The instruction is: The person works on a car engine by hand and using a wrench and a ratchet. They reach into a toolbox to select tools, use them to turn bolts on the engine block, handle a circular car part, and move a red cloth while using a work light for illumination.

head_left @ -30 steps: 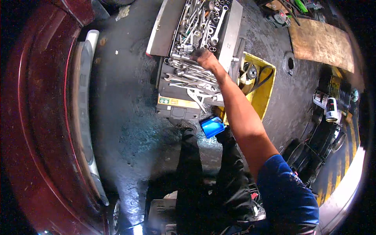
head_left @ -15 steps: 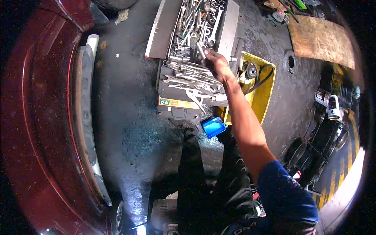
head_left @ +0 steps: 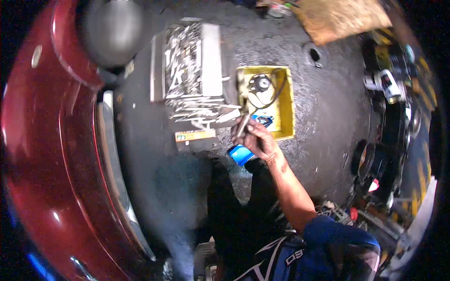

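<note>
In the head view, the right hand (head_left: 258, 136) grips a metal tool (head_left: 243, 125) (too blurred to name) near the bin (head_left: 290, 110); the left hand is unseen, its state untold. The tool looks stiff, probably weighty, perhaps greasy: best held mid-length.

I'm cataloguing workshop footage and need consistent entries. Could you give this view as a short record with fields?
Right hand: gripping a short metal piece, exact kind unclear
Left hand: out of view
Just below right hand: blue object
Yellow bin: holds a round pulley-like part and dark belt
Toolbox: open, filled with metal tools, blurred
Left side: red vehicle
Upper right: brown board
</note>
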A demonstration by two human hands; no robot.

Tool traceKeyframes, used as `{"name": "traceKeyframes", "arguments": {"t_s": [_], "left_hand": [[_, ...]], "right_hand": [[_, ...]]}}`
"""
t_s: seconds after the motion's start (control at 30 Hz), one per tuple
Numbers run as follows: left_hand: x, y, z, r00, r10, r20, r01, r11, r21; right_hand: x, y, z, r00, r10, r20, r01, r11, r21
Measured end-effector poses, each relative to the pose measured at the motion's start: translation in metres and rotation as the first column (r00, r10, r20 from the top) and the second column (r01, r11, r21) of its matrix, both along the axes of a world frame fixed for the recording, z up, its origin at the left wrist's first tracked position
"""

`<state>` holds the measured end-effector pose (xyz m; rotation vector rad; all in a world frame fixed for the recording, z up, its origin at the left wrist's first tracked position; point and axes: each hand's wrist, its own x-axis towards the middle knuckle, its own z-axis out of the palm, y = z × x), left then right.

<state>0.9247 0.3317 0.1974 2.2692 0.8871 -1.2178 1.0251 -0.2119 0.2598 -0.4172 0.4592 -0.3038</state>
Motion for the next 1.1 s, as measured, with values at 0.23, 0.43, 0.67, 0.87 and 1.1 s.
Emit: {"name": "traceKeyframes", "arguments": {"t_s": [0.23, 0.43, 0.67, 0.87, 1.1], "left_hand": [[0.048, -0.095, 0.003, 0.940, -0.254, 0.226, 0.280, 0.955, -0.095], [0.065, -0.401, 0.080, 0.621, -0.487, 0.614, 0.774, 0.508, -0.378], [-0.260, -0.626, 0.288, 0.202, -0.904, 0.377, 0.582, -0.199, -0.789], [-0.437, -0.631, 0.334, -0.273, -0.917, 0.291, 0.253, -0.360, -0.898], [-0.542, -0.663, 0.337, -0.617, -0.768, 0.169, 0.007, -0.221, -0.975]], "right_hand": [[-0.213, -0.048, 0.100, 0.929, 0.136, -0.344, -0.294, 0.836, -0.464], [-0.422, -0.062, 0.150, 0.873, -0.313, -0.374, -0.194, 0.479, -0.856], [-0.602, -0.020, 0.204, 0.567, -0.804, -0.182, 0.271, 0.391, -0.880], [-0.687, 0.052, 0.228, 0.162, -0.986, -0.044, 0.472, 0.116, -0.874], [-0.729, 0.064, 0.237, -0.104, -0.987, -0.122, 0.411, 0.069, -0.909]]}}
